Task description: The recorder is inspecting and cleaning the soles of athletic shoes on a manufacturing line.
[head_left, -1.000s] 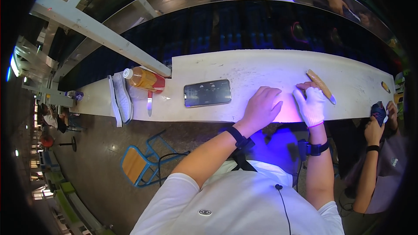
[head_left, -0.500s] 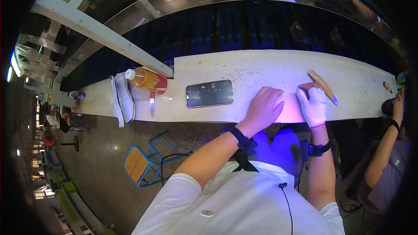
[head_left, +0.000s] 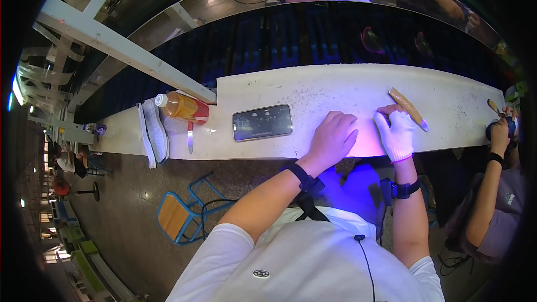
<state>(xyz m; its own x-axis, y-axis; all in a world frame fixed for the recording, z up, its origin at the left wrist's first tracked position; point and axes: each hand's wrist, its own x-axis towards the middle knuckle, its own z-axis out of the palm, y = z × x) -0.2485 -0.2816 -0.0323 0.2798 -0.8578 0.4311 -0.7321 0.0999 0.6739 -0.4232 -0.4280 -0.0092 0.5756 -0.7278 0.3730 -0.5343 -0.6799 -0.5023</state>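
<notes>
My left hand (head_left: 331, 137) is bare and rests palm down on the white worktable (head_left: 330, 90), its fingers stretched loosely and holding nothing. To its right lies my right hand (head_left: 397, 134) in a white glove with bare fingertips. Its thumb stands apart from the fingers, and nothing shows in its grasp. Just beyond the gloved fingers is a slightly curved tool with a wooden handle (head_left: 407, 108) and a pale tip. Left of my left hand a dark-screened phone (head_left: 263, 123) lies flat. Violet light falls on the tabletop between my hands.
At the table's left are pale shoe soles (head_left: 154, 133), a capped bottle of amber liquid (head_left: 182, 107) and a small red-handled knife (head_left: 190, 138). A white beam (head_left: 128, 50) slants above. A co-worker's hands (head_left: 502, 134) hold a dark object at right. A blue-framed stool (head_left: 178, 218) stands below.
The whole view has shifted slightly, while my hands keep their places on the table. At the right, the co-worker's hands have come further into view around the dark object.
</notes>
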